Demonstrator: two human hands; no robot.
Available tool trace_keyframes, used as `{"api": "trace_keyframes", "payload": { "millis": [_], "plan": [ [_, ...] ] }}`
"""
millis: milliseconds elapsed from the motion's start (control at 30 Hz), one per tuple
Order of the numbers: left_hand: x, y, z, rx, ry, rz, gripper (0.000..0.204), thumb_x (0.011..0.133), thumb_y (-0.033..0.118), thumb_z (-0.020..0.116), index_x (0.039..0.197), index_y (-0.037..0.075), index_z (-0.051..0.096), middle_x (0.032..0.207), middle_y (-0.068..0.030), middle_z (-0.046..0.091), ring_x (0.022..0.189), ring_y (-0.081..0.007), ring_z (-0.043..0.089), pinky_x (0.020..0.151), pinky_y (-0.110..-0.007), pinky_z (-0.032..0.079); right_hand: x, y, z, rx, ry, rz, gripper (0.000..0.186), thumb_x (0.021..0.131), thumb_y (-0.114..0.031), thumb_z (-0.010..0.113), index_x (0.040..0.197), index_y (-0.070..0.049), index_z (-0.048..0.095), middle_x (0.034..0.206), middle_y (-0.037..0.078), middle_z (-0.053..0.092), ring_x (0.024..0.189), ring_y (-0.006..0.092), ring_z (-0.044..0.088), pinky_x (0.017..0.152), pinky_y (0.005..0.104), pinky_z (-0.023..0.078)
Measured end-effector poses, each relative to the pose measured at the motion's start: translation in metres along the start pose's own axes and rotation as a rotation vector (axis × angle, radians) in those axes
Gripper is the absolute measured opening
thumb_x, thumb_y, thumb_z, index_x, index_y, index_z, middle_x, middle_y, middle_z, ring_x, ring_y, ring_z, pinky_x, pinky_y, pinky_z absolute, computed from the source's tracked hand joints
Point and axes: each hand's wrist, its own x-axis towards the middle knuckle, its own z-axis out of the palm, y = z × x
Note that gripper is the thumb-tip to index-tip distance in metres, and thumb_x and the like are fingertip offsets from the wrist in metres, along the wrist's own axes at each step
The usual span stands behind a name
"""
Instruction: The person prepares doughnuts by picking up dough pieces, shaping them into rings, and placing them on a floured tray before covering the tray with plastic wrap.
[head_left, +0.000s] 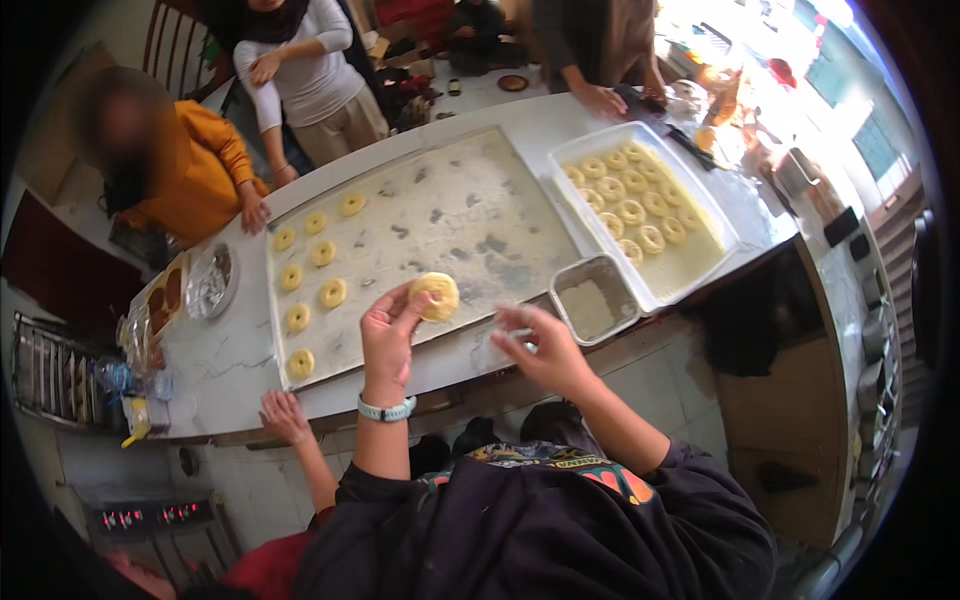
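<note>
My left hand (385, 340) holds up a pale yellow dough ring (440, 290) between thumb and fingers, over the front of a large floured metal tray (420, 240). To its right, my right hand (540, 345) has its fingers apart and curved, with a whitish dusting on them and nothing held. Several dough rings (332, 292) lie in loose rows on the left side of the tray. A small metal pan of flour (590, 305) stands just right of my right hand, beside a white plastic tub (715, 245) holding many more rings on flour.
Co-workers stand across the counter (210, 370): one in orange (205, 160), one in white (315, 90), one in dark clothing (590, 45). Another person's hand (283, 415) rests at the near left edge. A bowl (210, 280) and bottles sit left; clutter covers the far right end.
</note>
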Motion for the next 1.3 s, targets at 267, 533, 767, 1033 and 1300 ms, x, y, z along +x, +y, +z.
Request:
{"api": "trace_keyframes", "payload": {
  "millis": [267,533,767,1033,1300],
  "plan": [
    [-0.038,-0.012,0.121,-0.210,-0.445,-0.238,0.031,0.076,-0.001,0.067,0.105,-0.005,0.058,0.098,-0.0137,0.063,0.089,-0.0168,0.061,0.082,-0.027,0.049,-0.014,-0.005,-0.101,0.355,0.041,0.054,0.035,0.082,-0.010,0.064,0.113,0.003,0.054,0.099,0.007,0.061,0.090,0.0110,0.057,0.078,0.0258,0.048],
    [-0.046,-0.027,0.220,0.006,-0.581,-0.279,0.027,0.075,-0.004,0.066,0.102,-0.007,0.059,0.096,-0.0136,0.064,0.088,-0.0164,0.062,0.083,-0.028,0.049,-0.027,0.022,-0.192,0.801,-0.137,0.340,0.039,0.084,-0.012,0.061,0.119,0.000,0.050,0.104,0.004,0.060,0.094,0.0091,0.056,0.078,0.0220,0.046],
    [-0.041,-0.037,0.206,0.077,-0.190,0.136,0.026,0.077,-0.007,0.062,0.103,-0.003,0.060,0.101,-0.0117,0.063,0.098,-0.0171,0.058,0.088,-0.027,0.046,0.023,0.073,-0.274,0.351,-0.262,0.476,0.026,0.080,-0.008,0.064,0.104,0.004,0.060,0.089,0.002,0.065,0.077,0.0051,0.058,0.067,0.0201,0.046],
    [-0.055,-0.050,0.140,0.071,0.288,0.083,0.021,0.079,-0.005,0.062,0.099,-0.006,0.058,0.098,-0.0144,0.063,0.093,-0.0186,0.061,0.085,-0.027,0.048,0.074,0.117,-0.271,-0.443,-0.580,0.304,0.031,0.068,-0.010,0.065,0.097,0.000,0.063,0.078,0.012,0.064,0.071,0.0168,0.060,0.066,0.0291,0.047],
    [-0.050,-0.053,0.091,0.090,0.396,0.123,0.019,0.079,-0.001,0.064,0.097,-0.005,0.060,0.097,-0.0123,0.063,0.091,-0.0166,0.060,0.087,-0.026,0.046,0.065,0.096,-0.269,-0.665,-0.197,0.066,0.037,0.066,-0.008,0.071,0.101,-0.001,0.061,0.089,0.015,0.064,0.080,0.0258,0.062,0.075,0.0323,0.050]
  ]
}}
